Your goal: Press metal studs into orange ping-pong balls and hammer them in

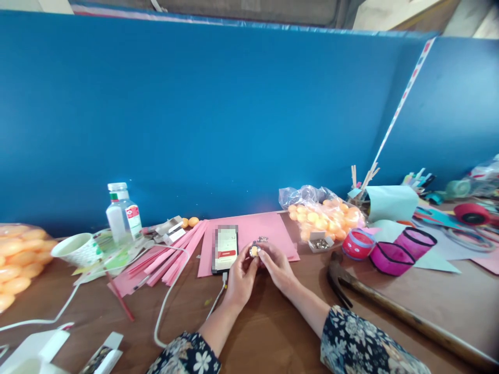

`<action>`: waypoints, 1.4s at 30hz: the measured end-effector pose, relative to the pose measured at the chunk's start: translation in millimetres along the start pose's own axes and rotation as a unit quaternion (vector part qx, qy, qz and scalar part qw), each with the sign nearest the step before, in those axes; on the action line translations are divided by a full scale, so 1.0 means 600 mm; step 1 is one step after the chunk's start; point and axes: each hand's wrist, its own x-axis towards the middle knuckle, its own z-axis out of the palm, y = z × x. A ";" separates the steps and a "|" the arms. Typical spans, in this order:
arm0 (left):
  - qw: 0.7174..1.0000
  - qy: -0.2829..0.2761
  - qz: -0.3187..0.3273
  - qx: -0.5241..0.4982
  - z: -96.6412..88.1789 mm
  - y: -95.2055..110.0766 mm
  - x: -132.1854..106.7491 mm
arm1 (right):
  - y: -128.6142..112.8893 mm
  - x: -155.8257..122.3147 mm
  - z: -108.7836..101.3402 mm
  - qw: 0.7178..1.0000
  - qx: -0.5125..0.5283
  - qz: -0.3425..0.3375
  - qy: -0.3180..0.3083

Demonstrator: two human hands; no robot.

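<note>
Blue partition (218,114) backs the brown tabletop (288,332). Fingers of the left hand (240,278) and right hand (277,267) grasp a small round silver-and-yellow piece (254,251), right of the smartphone (227,246). A loose pinch could drop it; sideways left-hand movement could snag the adjacent charging cable (225,280).

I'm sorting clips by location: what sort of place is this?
Probably a craft workspace: pink paper strips, a bag of orange balls and a hammer lie on a table before a blue partition.
</note>
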 end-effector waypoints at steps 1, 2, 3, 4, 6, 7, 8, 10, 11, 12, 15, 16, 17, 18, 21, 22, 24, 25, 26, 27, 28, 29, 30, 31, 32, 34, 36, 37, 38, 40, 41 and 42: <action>1.000 0.000 -0.003 0.004 0.000 -0.001 0.000 | -0.001 0.000 0.000 1.000 0.009 0.004 0.000; 1.000 0.001 -0.005 0.011 -0.001 -0.001 0.000 | -0.001 0.000 0.001 1.000 0.017 0.005 -0.001; 1.000 0.003 -0.006 0.021 -0.002 -0.001 0.000 | -0.001 0.001 0.001 1.000 0.023 0.006 -0.003; 1.000 0.004 -0.007 0.030 -0.002 -0.002 0.000 | -0.001 0.001 0.001 1.000 0.027 0.006 -0.003; 0.999 0.004 -0.004 0.042 -0.003 -0.001 0.000 | 0.001 0.001 0.000 1.000 0.025 0.009 0.002; 0.999 0.003 -0.001 0.046 -0.003 -0.001 0.000 | 0.002 0.001 0.000 1.000 0.020 0.011 0.007; 0.999 0.002 0.002 0.049 -0.003 -0.001 0.000 | 0.003 0.001 -0.001 1.000 0.013 0.012 0.010; 0.998 0.006 0.007 0.057 -0.004 0.000 0.000 | 0.004 0.001 -0.002 1.000 0.000 0.014 0.014; 0.998 0.008 0.008 0.062 -0.004 0.000 0.000 | 0.004 0.001 -0.002 1.000 -0.007 0.015 0.016; 0.998 0.009 0.008 0.064 -0.004 0.000 0.000 | 0.004 0.001 -0.002 1.000 -0.013 0.017 0.018; 0.998 0.006 0.004 0.056 -0.004 -0.003 0.000 | 0.005 0.001 -0.002 0.999 -0.024 0.027 0.021; 0.999 0.009 0.000 0.048 -0.004 -0.004 0.000 | 0.006 0.001 -0.002 0.999 -0.024 0.029 0.019; 0.999 0.012 -0.004 0.039 -0.004 -0.006 0.000 | 0.007 0.001 -0.003 0.999 -0.023 0.031 0.016; 0.999 0.016 -0.007 0.033 -0.004 -0.009 0.000 | 0.007 0.001 -0.003 0.999 -0.021 0.033 0.014; 0.999 0.021 -0.014 0.025 -0.004 -0.014 0.001 | 0.009 0.001 -0.004 0.999 -0.024 0.043 0.009; 0.999 0.020 -0.015 0.024 -0.004 -0.015 0.001 | 0.009 0.001 -0.005 0.998 -0.027 0.047 0.009; 0.999 0.020 -0.016 0.023 -0.004 -0.016 0.001 | 0.008 0.002 -0.005 0.998 -0.033 0.048 0.008; 0.999 0.021 -0.016 0.025 -0.004 -0.015 0.001 | 0.008 0.002 -0.005 0.998 -0.034 0.047 0.008; 0.999 0.020 -0.015 0.027 -0.004 -0.014 0.001 | 0.008 0.002 -0.006 0.998 -0.034 0.045 0.007; 0.999 0.022 -0.012 0.031 -0.003 -0.013 0.001 | 0.008 0.002 -0.006 0.998 -0.034 0.044 0.005; 0.999 0.022 -0.007 0.035 -0.003 -0.011 0.001 | 0.009 0.002 -0.007 0.998 -0.035 0.043 0.004; 0.999 0.019 -0.002 0.039 -0.002 -0.009 0.000 | 0.010 0.002 -0.007 0.998 -0.037 0.041 0.003; 0.999 0.016 0.003 0.042 -0.002 -0.008 0.000 | 0.011 0.002 -0.008 0.998 -0.041 0.038 0.004; 0.999 0.010 0.005 0.044 -0.001 -0.006 -0.001 | 0.012 0.002 -0.008 0.998 -0.043 0.033 0.007; 0.999 0.004 0.006 0.047 -0.001 -0.004 -0.002 | 0.013 0.002 -0.009 0.999 -0.043 0.029 0.009; 0.998 -0.003 0.009 0.059 0.000 -0.002 -0.002 | 0.014 0.003 -0.008 0.999 -0.038 0.022 0.013; 0.997 -0.003 0.016 0.071 0.000 0.001 -0.003 | 0.014 0.004 -0.008 0.999 -0.034 0.019 0.011; 0.997 -0.003 0.019 0.072 0.000 0.003 -0.003 | 0.014 0.004 -0.008 0.999 -0.035 0.018 0.010; 0.997 -0.002 0.020 0.070 0.000 0.005 -0.003 | 0.013 0.004 -0.008 0.999 -0.038 0.018 0.009; 0.998 -0.003 0.016 0.065 0.000 0.008 -0.003 | 0.012 0.004 -0.008 0.999 -0.046 0.019 0.007; 0.998 -0.004 0.014 0.063 0.000 0.010 -0.004 | 0.012 0.004 -0.008 0.999 -0.049 0.019 0.005; 0.998 -0.004 0.013 0.061 0.000 0.011 -0.004 | 0.012 0.004 -0.008 0.999 -0.051 0.019 0.002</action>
